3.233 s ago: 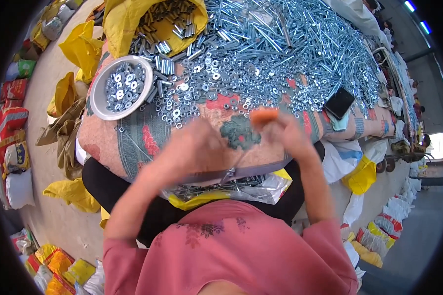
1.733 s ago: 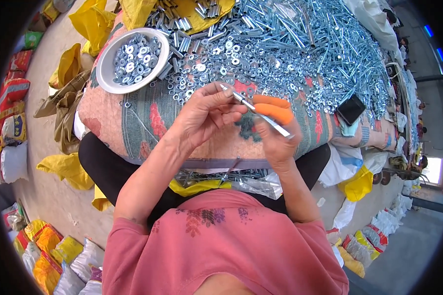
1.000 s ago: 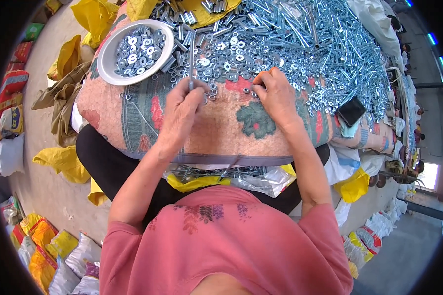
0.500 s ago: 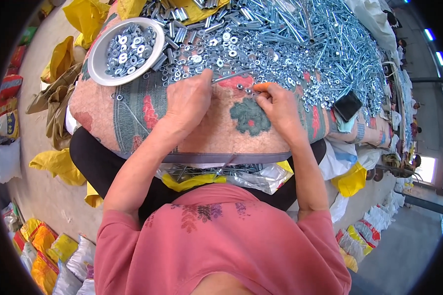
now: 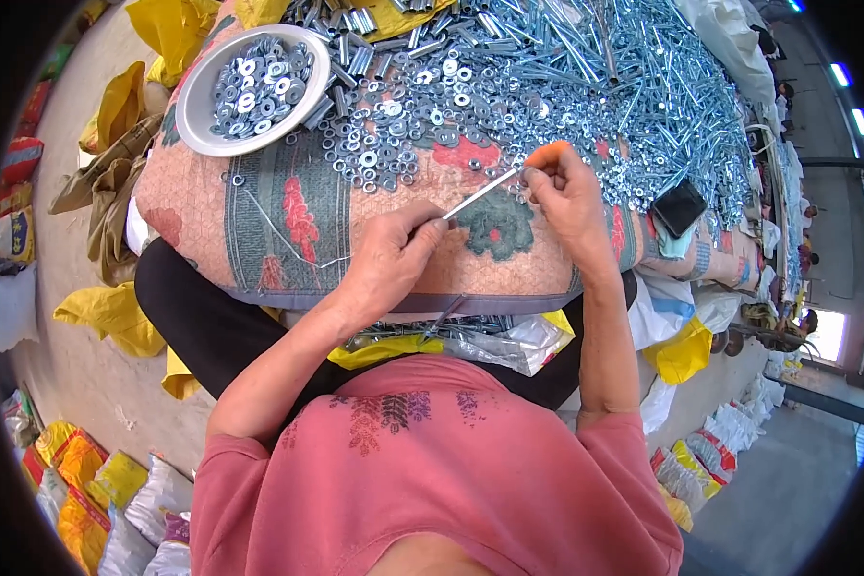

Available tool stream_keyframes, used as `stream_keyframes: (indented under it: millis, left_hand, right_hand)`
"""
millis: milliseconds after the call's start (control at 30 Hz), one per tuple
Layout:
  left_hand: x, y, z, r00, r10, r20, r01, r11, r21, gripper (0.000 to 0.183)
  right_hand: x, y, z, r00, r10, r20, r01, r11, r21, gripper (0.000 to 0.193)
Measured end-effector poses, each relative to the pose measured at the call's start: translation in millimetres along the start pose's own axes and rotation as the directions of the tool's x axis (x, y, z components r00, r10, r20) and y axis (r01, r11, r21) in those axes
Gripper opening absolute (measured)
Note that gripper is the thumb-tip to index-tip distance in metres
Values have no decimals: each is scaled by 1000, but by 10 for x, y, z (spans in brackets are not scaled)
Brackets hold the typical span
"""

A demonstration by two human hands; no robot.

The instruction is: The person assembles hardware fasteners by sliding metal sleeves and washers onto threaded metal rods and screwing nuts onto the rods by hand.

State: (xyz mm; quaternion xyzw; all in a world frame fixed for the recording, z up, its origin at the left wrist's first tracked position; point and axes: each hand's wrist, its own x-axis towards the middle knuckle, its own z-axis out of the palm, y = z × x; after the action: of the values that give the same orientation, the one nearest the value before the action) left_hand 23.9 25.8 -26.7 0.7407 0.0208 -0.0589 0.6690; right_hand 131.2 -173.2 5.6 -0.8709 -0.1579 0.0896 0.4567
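Fingers of one left hand [image 5: 389, 259] close round one metal rod [image 5: 480, 195] above patterned cloth [image 5: 499, 278]; one right hand [image 5: 571, 197] bends its fingers at the rod's tip, grip unclear. One white bowl [image 5: 194, 106] holds countless washers [image 5: 259, 91].

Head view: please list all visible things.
Metal rod: one, silver, centre
Bowl: one, white, upper left
Floral quilt: one, multicoloured, under bowl
Washers: many, silver, bowl and quilt
Short tubes: many, silver, top
Thin rods: many, silver, upper right
Phone: one, black, right
Limp sacks: several, mostly yellow, left
Filled sacks: many, multicoloured, both sides
Finger cover: at least one, orange, centre right
Shirt: one, pink, bottom
Trousers: one pair, black, centre
Left hand: one, centre, holding rod
Right hand: one, centre right
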Motion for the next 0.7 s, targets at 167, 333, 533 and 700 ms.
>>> stream_keyframes:
  millis: [167, 333, 533, 700]
  left_hand:
    - [7, 4, 28, 999, 32, 25, -33, 998, 47, 21]
    - [32, -72, -39, 998, -28, 55, 31, 997, -68, 19]
    - [17, 27, -40, 992, -52, 114, 61, 995, -75, 20]
    - [22, 111, -67, 966, -123, 226, 190, 933, -306, 21]
  right_hand:
    - [-67, -85, -8, 987, 37, 157, -98, 911, 401, 14]
    - [-125, -117, 27, 989, 104, 105, -147, 754, 640, 12]
    - [-287, -204, 285, 965, -21, -260, 167, 816, 553, 14]
    - [-281, -163, 343, 969, 15, -247, 172, 677, 716, 14]
